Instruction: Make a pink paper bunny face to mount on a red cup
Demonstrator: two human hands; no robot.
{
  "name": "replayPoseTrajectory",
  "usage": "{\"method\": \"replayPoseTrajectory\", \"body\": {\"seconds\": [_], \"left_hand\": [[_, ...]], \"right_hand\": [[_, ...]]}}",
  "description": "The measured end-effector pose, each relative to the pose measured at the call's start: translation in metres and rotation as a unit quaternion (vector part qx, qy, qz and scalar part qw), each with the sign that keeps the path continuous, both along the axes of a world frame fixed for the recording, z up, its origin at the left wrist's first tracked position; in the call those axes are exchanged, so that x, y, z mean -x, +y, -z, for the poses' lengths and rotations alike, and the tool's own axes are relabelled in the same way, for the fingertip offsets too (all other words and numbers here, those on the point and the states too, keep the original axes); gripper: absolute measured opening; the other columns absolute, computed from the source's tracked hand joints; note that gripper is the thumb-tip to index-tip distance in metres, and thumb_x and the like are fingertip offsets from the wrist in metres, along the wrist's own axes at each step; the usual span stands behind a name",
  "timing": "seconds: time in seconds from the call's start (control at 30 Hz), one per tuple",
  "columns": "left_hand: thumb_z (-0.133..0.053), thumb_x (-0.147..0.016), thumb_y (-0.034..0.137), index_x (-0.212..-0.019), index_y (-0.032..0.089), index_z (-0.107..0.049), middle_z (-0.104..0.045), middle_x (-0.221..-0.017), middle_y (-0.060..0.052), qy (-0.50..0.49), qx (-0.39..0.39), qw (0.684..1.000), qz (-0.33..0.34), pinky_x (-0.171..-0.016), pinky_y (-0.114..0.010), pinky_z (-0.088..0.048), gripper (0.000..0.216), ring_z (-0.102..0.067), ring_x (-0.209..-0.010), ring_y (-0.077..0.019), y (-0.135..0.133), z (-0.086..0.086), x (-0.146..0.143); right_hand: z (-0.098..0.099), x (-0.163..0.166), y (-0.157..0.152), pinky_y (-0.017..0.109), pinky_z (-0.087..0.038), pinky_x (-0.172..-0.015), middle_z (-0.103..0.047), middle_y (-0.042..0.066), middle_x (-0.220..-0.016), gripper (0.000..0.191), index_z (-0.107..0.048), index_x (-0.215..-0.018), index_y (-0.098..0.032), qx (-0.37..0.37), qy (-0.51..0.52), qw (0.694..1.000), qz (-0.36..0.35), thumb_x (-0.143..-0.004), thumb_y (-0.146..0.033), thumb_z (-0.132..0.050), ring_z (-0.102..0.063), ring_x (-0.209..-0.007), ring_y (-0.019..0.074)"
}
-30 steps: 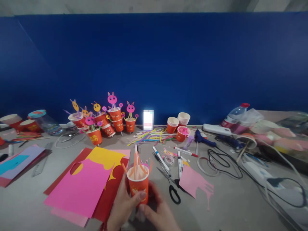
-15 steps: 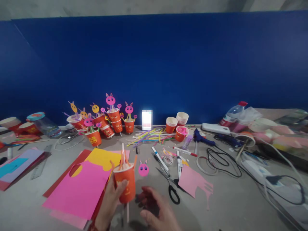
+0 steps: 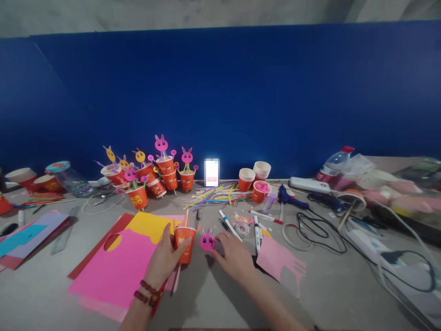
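Note:
My left hand (image 3: 169,250) is wrapped round an orange-red paper cup (image 3: 186,236), holding it tilted above the table. A pale stick (image 3: 176,278) pokes out below the cup, and strips rise from its mouth. My right hand (image 3: 232,253) has its thumb and fingertips closed at the right edge of a pink paper rabbit face (image 3: 206,241) with dark eyes. The face seems to be still on the table. Left of the cup lie a pink paper sheet (image 3: 120,271) and a yellow sheet (image 3: 151,224).
Several finished rabbit cups (image 3: 138,197) stand at the back left. Coloured strips (image 3: 210,196) lie mid-back, near stacked cups (image 3: 246,179). Markers (image 3: 230,225), a tape roll (image 3: 241,227), a cut pink sheet (image 3: 275,259), a blue glue gun (image 3: 289,197) and cables (image 3: 320,234) occupy the right.
The cup in my left hand has moved slightly up and away from me. My right hand has reached forward to the pink rabbit face, and its forearm now covers the scissors.

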State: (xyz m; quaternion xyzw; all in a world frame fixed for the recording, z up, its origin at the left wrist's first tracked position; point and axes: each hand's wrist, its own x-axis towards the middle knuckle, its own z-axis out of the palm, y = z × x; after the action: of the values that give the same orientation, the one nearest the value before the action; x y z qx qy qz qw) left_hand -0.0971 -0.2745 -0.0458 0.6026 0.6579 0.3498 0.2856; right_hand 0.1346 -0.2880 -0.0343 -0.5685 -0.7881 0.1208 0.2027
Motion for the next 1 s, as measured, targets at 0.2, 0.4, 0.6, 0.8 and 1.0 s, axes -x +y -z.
{"method": "replayPoseTrajectory", "body": {"seconds": [0.2, 0.4, 0.6, 0.8, 1.0], "left_hand": [[-0.055, -0.088, 0.052, -0.145, 0.01, -0.028, -0.057, -0.125, -0.02, 0.14, -0.182, 0.973, -0.032, -0.092, -0.049, -0.048, 0.075, -0.057, -0.111, -0.033, -0.019, 0.002, -0.01], [-0.058, -0.09, 0.029, -0.108, 0.026, -0.065, -0.069, -0.116, -0.004, 0.266, -0.262, 0.895, 0.244, -0.117, -0.057, -0.01, 0.019, -0.052, -0.123, -0.0279, -0.042, -0.025, -0.045], [-0.057, -0.089, 0.026, -0.108, 0.021, -0.068, -0.07, -0.115, -0.007, 0.342, -0.207, 0.904, 0.151, -0.115, -0.064, -0.003, 0.022, -0.05, -0.126, -0.032, -0.032, -0.026, -0.043], [-0.055, -0.087, 0.022, -0.121, 0.023, -0.064, -0.068, -0.121, -0.007, 0.385, -0.164, 0.885, 0.205, -0.115, -0.066, -0.002, 0.035, -0.038, -0.137, -0.032, -0.029, -0.021, -0.049], [-0.052, -0.085, 0.021, -0.122, 0.023, -0.064, -0.064, -0.129, -0.009, 0.403, -0.163, 0.876, 0.208, -0.113, -0.068, -0.002, 0.039, -0.035, -0.139, -0.0341, -0.03, -0.017, -0.052]], "right_hand": [[0.001, 0.011, 0.005, 0.036, -0.045, -0.085, -0.063, 0.01, -0.106, 0.023, -0.061, -0.1, -0.02, 0.008, -0.055, 0.998, 0.038, -0.084, -0.036, -0.065, -0.058, -0.101, 0.0281], [0.003, 0.014, 0.01, 0.036, -0.043, -0.087, -0.062, 0.011, -0.108, 0.026, -0.06, -0.104, -0.019, 0.024, -0.072, 0.997, 0.029, -0.082, -0.031, -0.064, -0.055, -0.102, 0.0281], [0.01, 0.013, 0.011, 0.035, -0.04, -0.09, -0.061, 0.009, -0.108, 0.023, -0.06, -0.103, -0.02, -0.001, -0.066, 0.997, 0.026, -0.081, -0.028, -0.063, -0.054, -0.103, 0.0269], [0.013, 0.012, 0.012, 0.036, -0.039, -0.09, -0.061, 0.009, -0.108, 0.026, -0.06, -0.103, -0.021, 0.001, -0.055, 0.998, 0.032, -0.078, -0.027, -0.062, -0.053, -0.103, 0.0273], [0.017, 0.012, 0.013, 0.037, -0.038, -0.087, -0.061, 0.009, -0.106, 0.023, -0.061, -0.1, -0.02, -0.006, -0.029, 0.999, 0.033, -0.078, -0.027, -0.061, -0.053, -0.101, 0.0274]]}}
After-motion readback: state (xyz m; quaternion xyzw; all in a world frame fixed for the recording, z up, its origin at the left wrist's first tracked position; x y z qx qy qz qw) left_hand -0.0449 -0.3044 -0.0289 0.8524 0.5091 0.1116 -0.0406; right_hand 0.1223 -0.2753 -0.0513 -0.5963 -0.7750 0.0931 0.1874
